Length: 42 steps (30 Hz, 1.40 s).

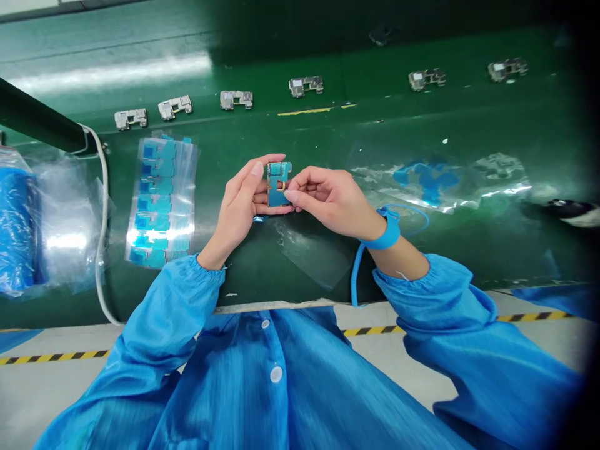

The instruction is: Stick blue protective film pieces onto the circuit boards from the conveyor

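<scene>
Blue-faced, the circuit board (278, 198) was held by the left hand (241, 195), between thumb and fingers, above the bench (253, 275), nearer its front edge. The right hand (330, 199), fingertips nearly together, met its side, grip unclear; light, even pressure seemed wisest.

Green workbench (262, 269) with metallic boards (229, 100) in a row, blue film sheet (157, 203), white cable (100, 219).
</scene>
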Motion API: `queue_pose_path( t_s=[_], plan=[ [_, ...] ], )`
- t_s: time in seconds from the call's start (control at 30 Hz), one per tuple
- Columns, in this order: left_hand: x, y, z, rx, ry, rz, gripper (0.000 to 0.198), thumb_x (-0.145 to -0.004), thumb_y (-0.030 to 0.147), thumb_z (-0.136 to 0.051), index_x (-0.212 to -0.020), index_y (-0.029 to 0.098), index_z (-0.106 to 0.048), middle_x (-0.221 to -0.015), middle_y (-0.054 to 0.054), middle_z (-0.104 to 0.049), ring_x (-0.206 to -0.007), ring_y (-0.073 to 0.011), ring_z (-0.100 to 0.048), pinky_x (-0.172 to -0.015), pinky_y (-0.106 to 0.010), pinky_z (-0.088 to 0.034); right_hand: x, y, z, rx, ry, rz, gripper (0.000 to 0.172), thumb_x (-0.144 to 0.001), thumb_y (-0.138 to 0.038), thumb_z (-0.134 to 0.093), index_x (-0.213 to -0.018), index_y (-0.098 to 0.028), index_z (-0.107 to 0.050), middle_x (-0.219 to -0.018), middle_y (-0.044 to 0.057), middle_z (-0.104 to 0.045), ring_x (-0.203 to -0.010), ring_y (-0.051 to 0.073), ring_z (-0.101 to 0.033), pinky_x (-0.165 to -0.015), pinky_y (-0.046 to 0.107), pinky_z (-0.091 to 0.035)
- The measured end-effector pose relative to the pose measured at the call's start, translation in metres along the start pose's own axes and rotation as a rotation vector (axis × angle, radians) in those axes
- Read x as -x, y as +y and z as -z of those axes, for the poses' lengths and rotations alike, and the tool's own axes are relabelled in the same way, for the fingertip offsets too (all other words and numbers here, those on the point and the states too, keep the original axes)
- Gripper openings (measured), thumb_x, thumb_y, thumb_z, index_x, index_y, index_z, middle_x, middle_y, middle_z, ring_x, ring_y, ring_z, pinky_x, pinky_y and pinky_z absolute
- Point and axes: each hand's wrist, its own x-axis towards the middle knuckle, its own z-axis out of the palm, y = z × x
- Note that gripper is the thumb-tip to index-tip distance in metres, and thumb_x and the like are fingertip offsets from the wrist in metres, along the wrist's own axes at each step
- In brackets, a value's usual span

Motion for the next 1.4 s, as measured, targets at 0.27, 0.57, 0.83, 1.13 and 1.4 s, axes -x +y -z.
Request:
queue_pose_path(
  t_s=[0.27,0.57,0.83,1.13,1.4],
  plan=[
    [0.000,0.000,-0.002,0.005,0.033,0.035,0.058,-0.109,0.065,-0.061,-0.147,0.022,-0.070,-0.117,-0.009,-0.080,-0.110,-0.0284,-0.084,-0.083,-0.034,-0.072,0.001,0.002,-0.001,0.010,0.028,-0.004,0.033,-0.093,-0.047,-0.091,-0.090,-0.022,-0.071,-0.085,0.001,-0.072,-0.071,0.014,-0.065,-0.071,0.031,-0.063],
    [0.001,0.002,-0.003,-0.035,0.049,0.023,0.058,-0.109,0.066,-0.060,-0.145,0.022,-0.071,-0.113,-0.007,-0.079,-0.122,-0.0316,-0.081,-0.086,-0.035,-0.071,0.001,0.003,-0.001,0.023,0.037,0.022,0.032,-0.094,-0.046,-0.091,-0.090,-0.022,-0.071,-0.086,0.001,-0.073,-0.071,0.014,-0.064,-0.069,0.030,-0.061],
    [0.002,0.003,-0.003,-0.105,0.025,-0.015,0.058,-0.112,0.064,-0.052,-0.147,0.022,-0.070,-0.110,-0.007,-0.081,-0.115,-0.0275,-0.083,-0.086,-0.034,-0.071,0.001,0.002,-0.001,0.020,0.040,0.025,0.032,-0.092,-0.045,-0.093,-0.089,-0.022,-0.070,-0.090,0.002,-0.074,-0.074,0.014,-0.064,-0.070,0.030,-0.061],
    [-0.004,-0.008,0.002,-0.077,-0.044,-0.054,0.059,-0.111,0.071,-0.049,-0.145,0.027,-0.068,-0.115,-0.005,-0.082,-0.113,-0.0276,-0.086,-0.085,-0.036,-0.075,0.001,0.007,-0.001,0.051,0.043,0.053,0.030,-0.093,-0.045,-0.090,-0.090,-0.023,-0.070,-0.088,0.002,-0.075,-0.074,0.015,-0.065,-0.068,0.031,-0.062],
    [-0.008,-0.015,0.006,-0.039,-0.079,-0.079,0.059,-0.109,0.076,-0.053,-0.142,0.030,-0.069,-0.113,-0.004,-0.083,-0.113,-0.0292,-0.087,-0.083,-0.038,-0.076,0.001,0.008,0.001,0.061,0.031,0.064,0.028,-0.094,-0.042,-0.090,-0.090,-0.023,-0.070,-0.087,0.002,-0.074,-0.073,0.016,-0.065,-0.068,0.032,-0.062]
  ],
)
